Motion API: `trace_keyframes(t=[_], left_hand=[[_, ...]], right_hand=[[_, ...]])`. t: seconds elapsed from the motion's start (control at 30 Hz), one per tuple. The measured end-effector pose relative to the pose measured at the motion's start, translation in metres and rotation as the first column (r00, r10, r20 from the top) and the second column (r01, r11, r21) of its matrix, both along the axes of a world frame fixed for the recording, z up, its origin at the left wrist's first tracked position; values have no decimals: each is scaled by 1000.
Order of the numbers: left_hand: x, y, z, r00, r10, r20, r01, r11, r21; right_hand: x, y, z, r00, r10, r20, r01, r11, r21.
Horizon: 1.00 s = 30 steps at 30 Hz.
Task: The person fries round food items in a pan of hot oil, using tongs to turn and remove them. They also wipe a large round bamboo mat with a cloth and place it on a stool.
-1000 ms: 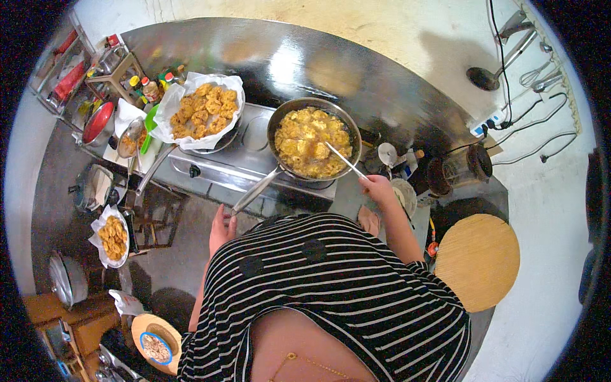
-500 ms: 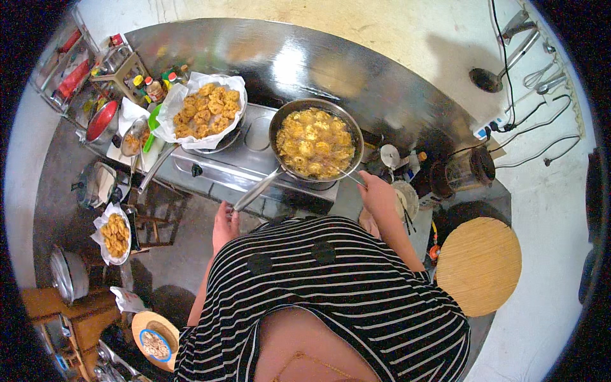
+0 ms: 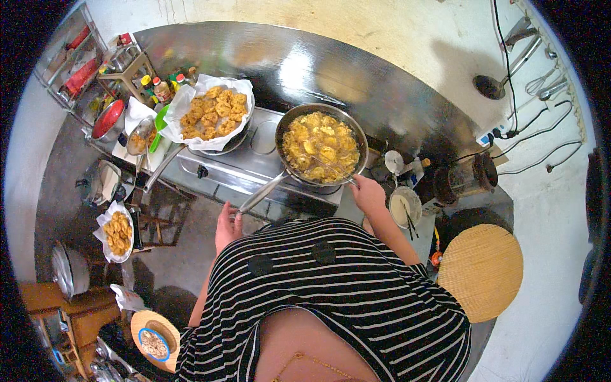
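Observation:
Pieces of golden batter-coated food (image 3: 321, 143) sit in bubbling oil in a deep frying pan (image 3: 280, 127) on the right side of the stove. My right hand (image 3: 368, 193) is closed around a thin metal utensil (image 3: 336, 168), whose far end reaches in among the food. Its tip is hard to make out, so I cannot tell its exact kind. Near the end of the pan's long handle (image 3: 262, 193) is my left hand (image 3: 228, 226), fingers apart and holding nothing. To the left, fried pieces (image 3: 213, 113) rest on white paper in another pan.
On the counter's right stands a bowl of pale batter (image 3: 401, 207) with dark chopsticks in it. A green spoon (image 3: 159, 129), a strainer (image 3: 137, 143) and sauce bottles (image 3: 161, 92) crowd the left. Lower left is a paper-lined dish of fried food (image 3: 118, 234). A round woven lid (image 3: 482, 274) is at right.
My right hand has shifted slightly left and down, and the utensil reaches further across the pan. Some food pieces have turned or moved in the oil. My left hand stays near the handle.

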<state>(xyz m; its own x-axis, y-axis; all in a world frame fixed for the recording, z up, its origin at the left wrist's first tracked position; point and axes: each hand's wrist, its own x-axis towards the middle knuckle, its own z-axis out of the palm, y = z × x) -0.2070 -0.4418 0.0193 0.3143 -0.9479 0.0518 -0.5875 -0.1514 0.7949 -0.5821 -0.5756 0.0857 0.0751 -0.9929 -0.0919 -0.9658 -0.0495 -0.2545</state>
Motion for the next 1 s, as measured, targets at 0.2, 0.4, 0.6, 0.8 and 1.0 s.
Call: trace_keyframes(t=[0.2, 0.4, 0.6, 0.8, 1.0], left_hand=[[2, 5, 2, 999, -1, -50, 1, 1000, -8], [1, 4, 9, 999, -23, -36, 22, 1000, -18], [6, -1, -3, 988, -20, -156, 22, 1000, 11], [7, -5, 12, 989, -61, -132, 60, 998, -10], [19, -7, 10, 990, -40, -137, 43, 999, 22]], right_hand=[[-14, -3, -4, 976, -172, 136, 176, 984, -16], [-15, -10, -12, 990, -130, 50, 136, 982, -132], [9, -25, -8, 987, -79, -142, 41, 968, -248], [11, -36, -26, 981, -35, -193, -15, 968, -249], [39, -10, 14, 981, -6, -194, -23, 989, -148]])
